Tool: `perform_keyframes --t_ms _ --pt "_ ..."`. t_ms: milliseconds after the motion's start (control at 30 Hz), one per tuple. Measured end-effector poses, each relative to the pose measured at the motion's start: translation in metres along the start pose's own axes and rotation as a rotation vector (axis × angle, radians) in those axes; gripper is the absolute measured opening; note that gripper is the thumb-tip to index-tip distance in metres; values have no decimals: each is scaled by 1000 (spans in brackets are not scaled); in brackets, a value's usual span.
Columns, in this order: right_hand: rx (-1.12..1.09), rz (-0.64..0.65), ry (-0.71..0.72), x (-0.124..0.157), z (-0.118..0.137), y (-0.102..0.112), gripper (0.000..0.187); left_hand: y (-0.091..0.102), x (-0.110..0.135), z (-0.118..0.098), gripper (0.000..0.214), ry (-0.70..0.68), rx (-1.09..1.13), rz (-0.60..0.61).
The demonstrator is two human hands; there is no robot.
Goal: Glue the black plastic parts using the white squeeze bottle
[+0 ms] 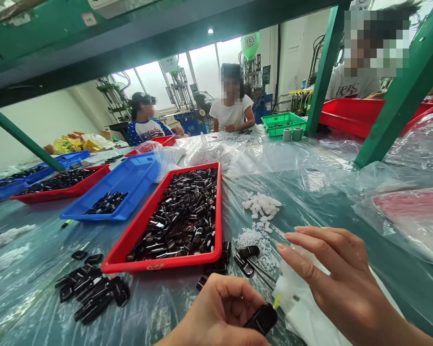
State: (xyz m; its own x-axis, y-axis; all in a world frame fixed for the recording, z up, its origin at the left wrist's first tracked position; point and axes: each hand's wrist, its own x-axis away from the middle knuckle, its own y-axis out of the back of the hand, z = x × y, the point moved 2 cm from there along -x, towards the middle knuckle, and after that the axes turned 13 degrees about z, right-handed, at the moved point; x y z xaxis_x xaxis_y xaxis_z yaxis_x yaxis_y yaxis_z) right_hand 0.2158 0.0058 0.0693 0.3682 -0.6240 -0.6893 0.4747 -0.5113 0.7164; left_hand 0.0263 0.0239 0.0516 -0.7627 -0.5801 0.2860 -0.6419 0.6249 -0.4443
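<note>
Left hand (216,312) clamped on a glossy black plastic part (261,319); right hand (342,278) closed on a yellow-tipped squeeze bottle (285,293), over a plastic-sheeted workbench (310,182); moulding machines (252,77) stand beyond.

Quick count from here: one glossy black plastic piece (261,319) in the left hand (216,312), one white bottle (286,288) against the right hand (339,283). Around the counter (310,288): three co-workers (231,108), at least four red trays (162,216), at least two blue trays (111,187), one green crate (283,124), two small rolls (292,134). One fan (202,103) too!
</note>
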Motion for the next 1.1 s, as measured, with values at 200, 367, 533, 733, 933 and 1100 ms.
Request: perform_keyframes --t_ms 200,367,533,733,933,1100 --pt "-27 -4 11 -2 0 2 35 -2 0 -2 27 -6 -11 -3" --pt "-40 3 26 -2 1 2 36 -2 2 1 27 -19 -1 32" --pt "-44 5 23 -1 0 2 35 -4 3 -1 25 -19 -6 27" --pt "-53 10 39 0 0 2 34 -4 2 -2 26 -9 -11 35" --pt "-64 32 38 0 0 2 34 -4 1 -1 29 -22 12 41" --pt "-65 35 44 0 0 3 35 -3 2 0 26 -29 3 42"
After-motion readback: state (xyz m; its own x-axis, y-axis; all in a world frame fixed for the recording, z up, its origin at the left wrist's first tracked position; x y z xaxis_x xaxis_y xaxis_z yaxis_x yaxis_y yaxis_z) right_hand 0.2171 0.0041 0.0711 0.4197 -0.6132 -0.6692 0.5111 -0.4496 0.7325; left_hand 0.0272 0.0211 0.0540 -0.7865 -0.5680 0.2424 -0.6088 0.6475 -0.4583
